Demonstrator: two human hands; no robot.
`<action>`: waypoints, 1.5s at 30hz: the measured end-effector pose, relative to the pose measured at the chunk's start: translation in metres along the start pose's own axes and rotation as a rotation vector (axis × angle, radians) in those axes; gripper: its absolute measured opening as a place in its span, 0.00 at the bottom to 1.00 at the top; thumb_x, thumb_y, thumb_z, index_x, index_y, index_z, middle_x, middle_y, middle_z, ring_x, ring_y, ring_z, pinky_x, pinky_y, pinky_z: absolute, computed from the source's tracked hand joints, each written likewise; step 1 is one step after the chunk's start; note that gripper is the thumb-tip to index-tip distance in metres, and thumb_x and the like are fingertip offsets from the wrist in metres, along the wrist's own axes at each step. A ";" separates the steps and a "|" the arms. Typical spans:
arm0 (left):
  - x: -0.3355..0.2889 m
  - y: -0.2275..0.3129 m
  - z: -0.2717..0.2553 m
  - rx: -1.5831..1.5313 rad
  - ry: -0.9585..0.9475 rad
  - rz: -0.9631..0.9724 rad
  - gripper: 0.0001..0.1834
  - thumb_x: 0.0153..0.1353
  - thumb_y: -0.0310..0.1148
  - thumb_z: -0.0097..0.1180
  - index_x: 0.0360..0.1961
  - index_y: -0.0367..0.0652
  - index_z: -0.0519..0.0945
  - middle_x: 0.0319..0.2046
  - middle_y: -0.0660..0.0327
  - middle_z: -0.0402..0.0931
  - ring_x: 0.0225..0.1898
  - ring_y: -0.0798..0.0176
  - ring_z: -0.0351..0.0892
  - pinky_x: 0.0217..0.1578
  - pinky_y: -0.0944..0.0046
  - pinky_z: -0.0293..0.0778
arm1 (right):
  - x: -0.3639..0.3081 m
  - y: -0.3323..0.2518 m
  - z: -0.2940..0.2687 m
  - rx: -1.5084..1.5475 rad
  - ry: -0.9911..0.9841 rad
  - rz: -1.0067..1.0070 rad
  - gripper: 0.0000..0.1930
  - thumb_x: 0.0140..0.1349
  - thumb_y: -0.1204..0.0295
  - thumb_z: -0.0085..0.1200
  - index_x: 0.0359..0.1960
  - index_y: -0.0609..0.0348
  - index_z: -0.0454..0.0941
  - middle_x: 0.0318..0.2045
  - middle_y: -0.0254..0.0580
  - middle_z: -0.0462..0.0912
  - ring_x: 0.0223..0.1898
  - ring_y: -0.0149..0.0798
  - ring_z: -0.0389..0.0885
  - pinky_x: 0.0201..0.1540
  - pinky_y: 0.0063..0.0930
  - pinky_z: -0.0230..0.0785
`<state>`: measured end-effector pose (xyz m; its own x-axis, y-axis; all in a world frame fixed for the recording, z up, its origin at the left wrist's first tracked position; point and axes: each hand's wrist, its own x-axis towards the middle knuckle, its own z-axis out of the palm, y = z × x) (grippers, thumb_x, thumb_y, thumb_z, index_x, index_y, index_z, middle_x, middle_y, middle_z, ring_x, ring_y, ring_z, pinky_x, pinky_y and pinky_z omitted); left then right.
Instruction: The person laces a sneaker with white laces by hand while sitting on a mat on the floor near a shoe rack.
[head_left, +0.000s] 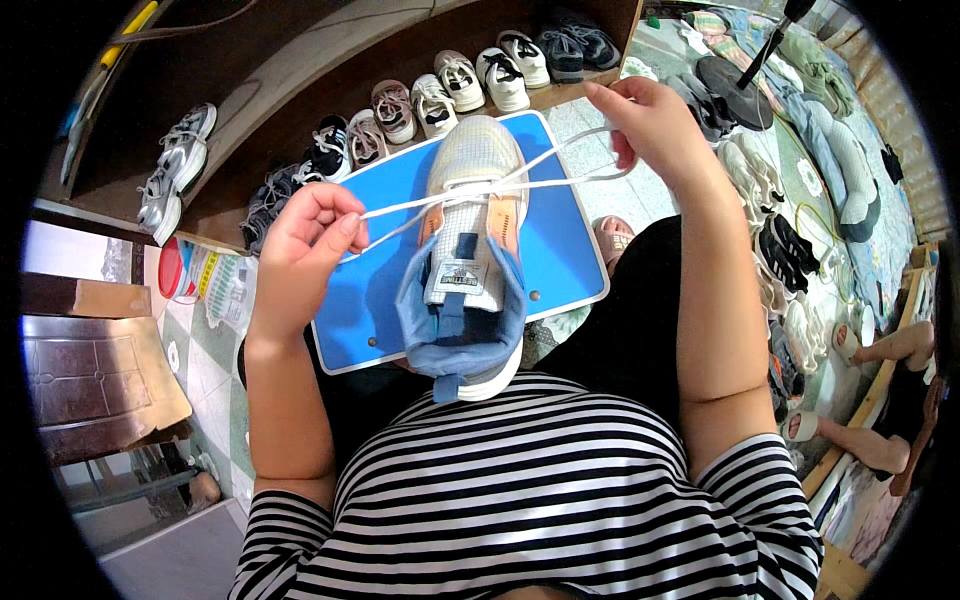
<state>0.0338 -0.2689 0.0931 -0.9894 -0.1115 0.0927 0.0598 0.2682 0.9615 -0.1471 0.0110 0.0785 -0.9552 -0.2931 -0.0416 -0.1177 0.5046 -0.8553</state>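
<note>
A white and pale-grey sneaker [478,150] with a blue padded collar lies on a blue board [365,300] with a white edge, across my lap. Its toe points away from me, and its tongue is laid open toward the heel. White shoelace [400,207] strands cross over the upper part of the tongue and stretch out to both sides. On the left, my left hand [318,230] pinches the strands between thumb and fingers. My right hand [648,130] is raised at the right, its lower fingers curled on the other strands while the upper fingers stick out.
Behind the board, a row of sneakers [432,104] stands along a brown shelf [300,140]. More pairs [785,250] sit on the floor at the right, near a round black stand base [735,92]. Another person's legs [865,440] show at the far right. A brown box [100,380] is at the left.
</note>
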 end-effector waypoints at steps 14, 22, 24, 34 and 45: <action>0.019 0.020 0.048 0.263 -0.026 0.202 0.06 0.54 0.22 0.59 0.34 0.35 0.81 0.29 0.62 0.79 0.32 0.73 0.77 0.34 0.74 0.72 | -0.049 -0.031 0.029 0.128 -0.313 -0.657 0.09 0.56 0.68 0.58 0.28 0.62 0.81 0.23 0.42 0.81 0.24 0.38 0.80 0.28 0.28 0.71; 0.026 0.014 0.065 0.309 -0.102 0.240 0.05 0.54 0.23 0.60 0.34 0.36 0.81 0.26 0.64 0.78 0.28 0.75 0.75 0.31 0.75 0.71 | -0.052 -0.025 0.038 0.151 -0.405 -0.643 0.10 0.54 0.69 0.58 0.37 0.58 0.78 0.21 0.44 0.80 0.24 0.44 0.80 0.30 0.32 0.72; 0.027 0.011 0.068 0.307 -0.075 0.204 0.05 0.54 0.23 0.61 0.33 0.35 0.81 0.26 0.65 0.78 0.28 0.75 0.75 0.31 0.76 0.71 | -0.050 -0.022 0.037 0.049 -0.345 -0.681 0.09 0.54 0.70 0.56 0.35 0.59 0.78 0.20 0.44 0.80 0.25 0.43 0.80 0.30 0.32 0.72; 0.028 -0.007 0.073 0.212 -0.026 0.140 0.04 0.55 0.23 0.59 0.32 0.35 0.80 0.29 0.63 0.78 0.30 0.74 0.74 0.31 0.75 0.70 | -0.045 -0.020 0.030 0.183 -0.478 -0.383 0.05 0.55 0.75 0.56 0.28 0.66 0.79 0.22 0.37 0.80 0.25 0.26 0.77 0.30 0.20 0.70; 0.031 -0.013 0.081 0.569 -0.066 0.239 0.08 0.45 0.24 0.60 0.30 0.41 0.84 0.53 0.57 0.73 0.51 0.57 0.70 0.44 0.64 0.69 | -0.043 -0.010 0.035 -0.231 -0.280 -0.512 0.06 0.49 0.72 0.56 0.26 0.63 0.78 0.21 0.48 0.79 0.22 0.44 0.77 0.27 0.31 0.69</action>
<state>-0.0080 -0.1980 0.0620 -0.9646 0.0690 0.2544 0.2186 0.7485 0.6260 -0.0957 -0.0099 0.0712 -0.6583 -0.7301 0.1836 -0.6274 0.3972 -0.6698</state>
